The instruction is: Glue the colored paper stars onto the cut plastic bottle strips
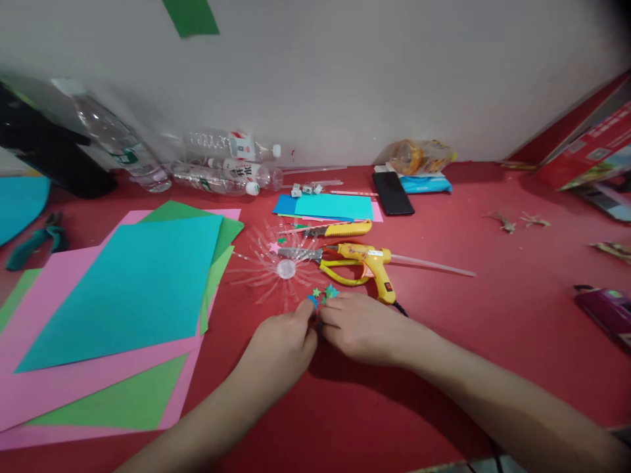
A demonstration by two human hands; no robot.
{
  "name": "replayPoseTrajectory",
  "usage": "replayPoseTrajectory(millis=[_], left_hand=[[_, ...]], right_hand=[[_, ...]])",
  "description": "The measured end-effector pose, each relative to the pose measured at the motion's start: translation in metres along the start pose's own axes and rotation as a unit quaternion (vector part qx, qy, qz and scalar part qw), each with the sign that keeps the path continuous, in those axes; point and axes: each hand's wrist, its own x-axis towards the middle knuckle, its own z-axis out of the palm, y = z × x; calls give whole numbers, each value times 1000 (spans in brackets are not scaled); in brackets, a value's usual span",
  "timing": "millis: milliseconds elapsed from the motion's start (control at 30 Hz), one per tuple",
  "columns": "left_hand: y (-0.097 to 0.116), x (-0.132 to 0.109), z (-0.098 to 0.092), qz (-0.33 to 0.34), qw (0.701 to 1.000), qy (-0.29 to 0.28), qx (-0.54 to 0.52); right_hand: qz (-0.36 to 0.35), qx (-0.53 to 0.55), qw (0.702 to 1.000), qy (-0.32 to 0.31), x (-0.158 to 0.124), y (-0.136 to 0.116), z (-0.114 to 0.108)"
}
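While left hand [284, 338] and right hand [359, 328] crowd paper stars [331, 290], I can't tell their grip; the bottle label [241, 145] is blurred.

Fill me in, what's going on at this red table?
A person has the left hand and right hand close together at small blue and green stars; the fingers hide whether any is gripped. Just beyond, a clear plastic piece lies with its strips splayed out, a pink star among them. Scissors and a yellow glue gun lie beyond the right hand.
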Motion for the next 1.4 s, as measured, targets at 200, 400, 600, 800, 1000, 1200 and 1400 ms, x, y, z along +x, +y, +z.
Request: replayPoseTrajectory(millis=[200,400,600,800,1000,1200,1400], left_hand=[[5,-5,0,5,986,21,-167],[5,-1,-7,-6,962,23,-271],[-1,6,-2,-7,984,12,-176],[0,5,-3,-20,989,10,-144],[-2,4,0,31,989,-6,-141],[-3,3,1,31,996,-2,-89],[-2,2,3,31,994,-2,-105]], right_hand=[[67,28,997,39,-3,7,-14],[135,71,988,30,-7,17,-42],[92,89,991,-43,-5,10,-36],[96,79,991,-43,-5,12,-25],[145,63,987,-27,-11,24,-34],[135,51,989,-42,-11,19,-27],[135,34,989,-41,-11,21,-27]])
